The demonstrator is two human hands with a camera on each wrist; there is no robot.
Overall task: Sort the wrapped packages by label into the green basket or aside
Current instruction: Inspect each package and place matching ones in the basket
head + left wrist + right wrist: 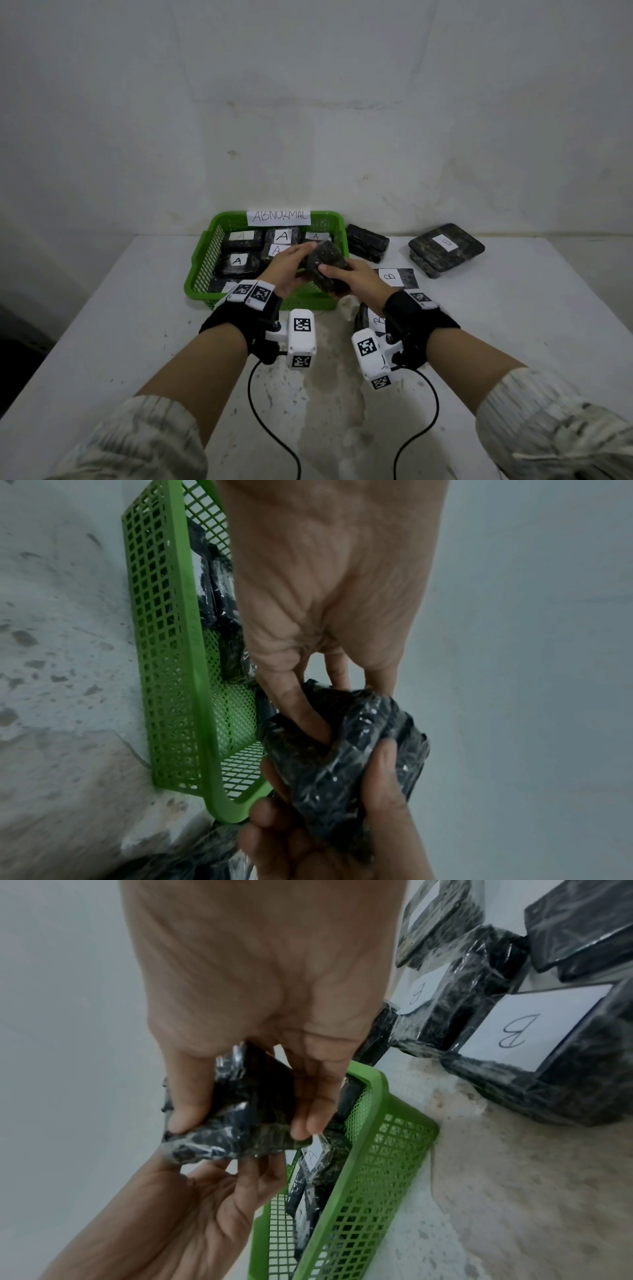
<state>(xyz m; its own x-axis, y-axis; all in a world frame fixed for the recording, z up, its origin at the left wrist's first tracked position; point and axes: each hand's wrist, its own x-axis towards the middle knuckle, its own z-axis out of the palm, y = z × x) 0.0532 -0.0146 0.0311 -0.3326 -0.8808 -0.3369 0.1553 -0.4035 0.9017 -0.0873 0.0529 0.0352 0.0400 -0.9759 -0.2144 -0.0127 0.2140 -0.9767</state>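
- Gripping one package (323,265) above the basket's (202,270) near-right corner, left hand (286,265) and right hand (354,279) curl fingers round it.
- Basket holds A-labelled packages (239,260); B packages (399,277) lie right of it.

The green basket (200,260) bears an "ABNORMAL" sign (278,216); its packages (238,261) read "A", table packages (397,277) "B".
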